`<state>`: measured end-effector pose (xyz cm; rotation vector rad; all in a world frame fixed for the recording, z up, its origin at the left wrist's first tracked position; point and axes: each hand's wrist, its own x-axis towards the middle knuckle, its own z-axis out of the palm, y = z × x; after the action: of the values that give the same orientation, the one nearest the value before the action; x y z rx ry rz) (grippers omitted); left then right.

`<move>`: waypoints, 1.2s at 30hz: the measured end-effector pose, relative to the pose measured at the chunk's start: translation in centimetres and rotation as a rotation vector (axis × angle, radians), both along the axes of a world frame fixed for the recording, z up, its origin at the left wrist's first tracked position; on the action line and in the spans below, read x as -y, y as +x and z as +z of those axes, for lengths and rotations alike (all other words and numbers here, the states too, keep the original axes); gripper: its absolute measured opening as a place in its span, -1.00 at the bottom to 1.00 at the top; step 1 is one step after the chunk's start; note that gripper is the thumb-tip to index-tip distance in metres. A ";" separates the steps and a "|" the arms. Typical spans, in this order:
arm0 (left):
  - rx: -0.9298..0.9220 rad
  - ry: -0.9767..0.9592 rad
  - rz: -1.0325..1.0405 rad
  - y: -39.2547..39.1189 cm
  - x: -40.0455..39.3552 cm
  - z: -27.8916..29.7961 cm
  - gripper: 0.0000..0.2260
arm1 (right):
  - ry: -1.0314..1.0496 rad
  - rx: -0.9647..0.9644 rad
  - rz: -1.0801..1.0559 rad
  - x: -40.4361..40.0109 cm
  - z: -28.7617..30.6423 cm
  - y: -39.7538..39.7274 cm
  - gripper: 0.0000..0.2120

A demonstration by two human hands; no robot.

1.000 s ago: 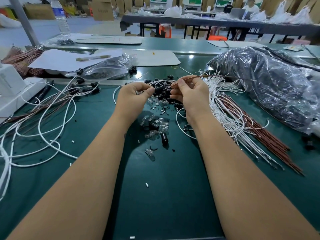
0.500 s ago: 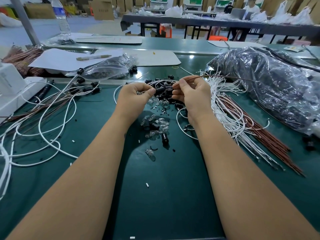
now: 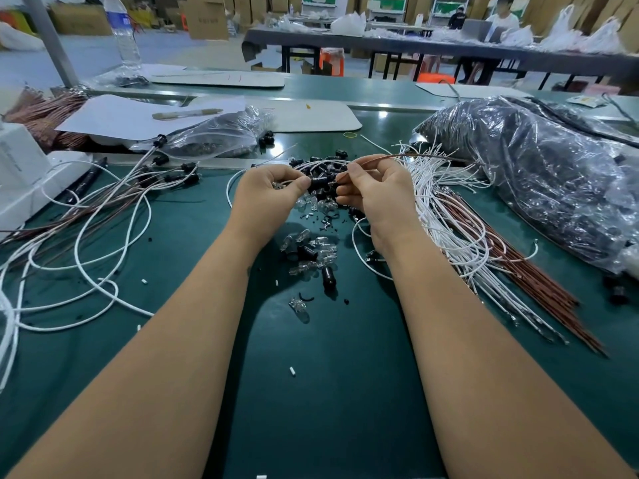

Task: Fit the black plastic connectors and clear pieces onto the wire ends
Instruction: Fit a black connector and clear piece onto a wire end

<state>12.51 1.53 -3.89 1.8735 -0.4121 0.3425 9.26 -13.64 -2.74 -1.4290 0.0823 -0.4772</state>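
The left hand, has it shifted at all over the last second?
No, barely. The left hand sits at the same spot beside the pile of black connectors, its thumb and fingers pinching a black connector as before.

Over the green counter [image 3: 311,392], the left hand [image 3: 266,198] pinches a black connector [image 3: 320,183] at its fingers, while the right hand [image 3: 375,191] pinches a brown wire [image 3: 415,156] whose end meets that connector. Loose clear pieces [image 3: 311,250] and more black connectors lie between the forearms. A bundle of white and brown wires [image 3: 466,229] fans out just right of the right wrist, with a plastic bag [image 3: 539,174] beyond it.
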 end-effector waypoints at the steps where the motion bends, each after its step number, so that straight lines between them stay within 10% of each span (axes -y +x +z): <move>1: 0.006 -0.002 0.004 0.0 0.0 0.0 -0.91 | 0.013 -0.001 0.002 0.1 0.0 0.0 -0.91; 28: -0.061 -0.185 -0.065 -0.4 0.3 0.6 -0.93 | 0.010 -0.084 0.151 -1.4 0.0 0.1 -0.70; 36: -0.016 -0.119 -0.081 -0.6 0.6 0.8 -0.94 | -0.025 -0.018 0.181 -2.0 -0.2 0.0 -0.91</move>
<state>11.92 0.90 -3.07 1.7377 -0.4453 0.2910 9.29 -11.67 -2.98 -1.4503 -0.0382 -0.3170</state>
